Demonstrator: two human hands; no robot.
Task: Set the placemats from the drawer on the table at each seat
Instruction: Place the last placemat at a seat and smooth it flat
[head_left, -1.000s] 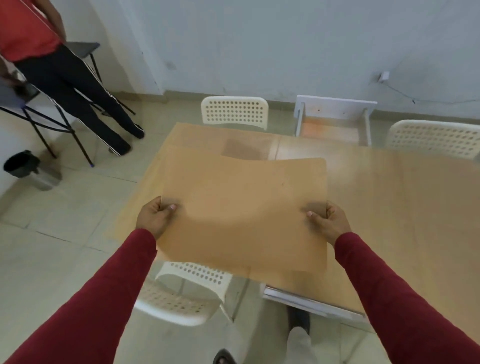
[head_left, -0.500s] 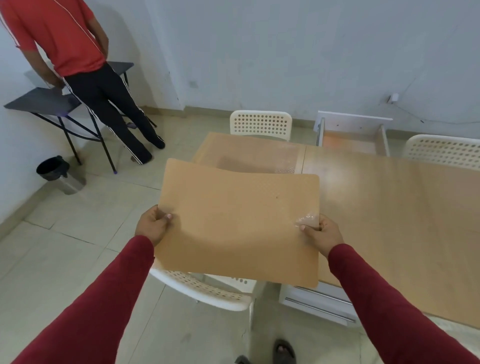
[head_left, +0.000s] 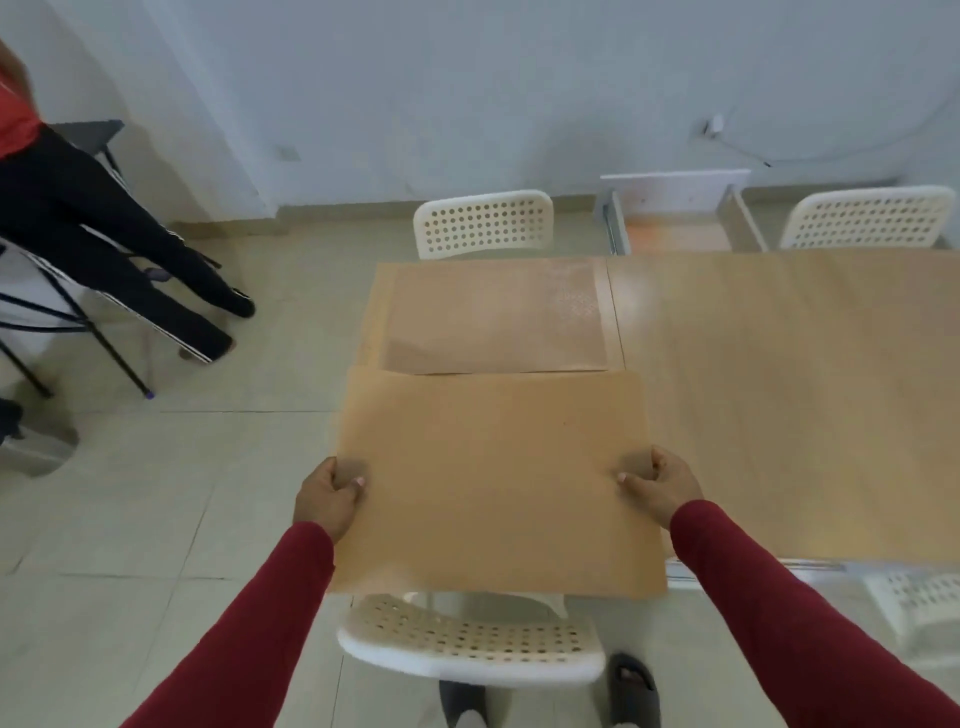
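Pale floor tiles and a grey wall frame the wooden table (head_left: 779, 395). Left hand (head_left: 327, 496) and right hand (head_left: 662, 486) each pinch a side edge of the mat (head_left: 493, 478), thumbs on top. It spans between them over the table's near-left corner, above the near chair (head_left: 467, 642), its front edge overhanging. To do this well, I'd lower it flat and slide it forward, square to the edge, just short of the far mat (head_left: 493, 317).

Placemat (head_left: 496, 483) before another placemat (head_left: 496, 317) on table (head_left: 779, 389)
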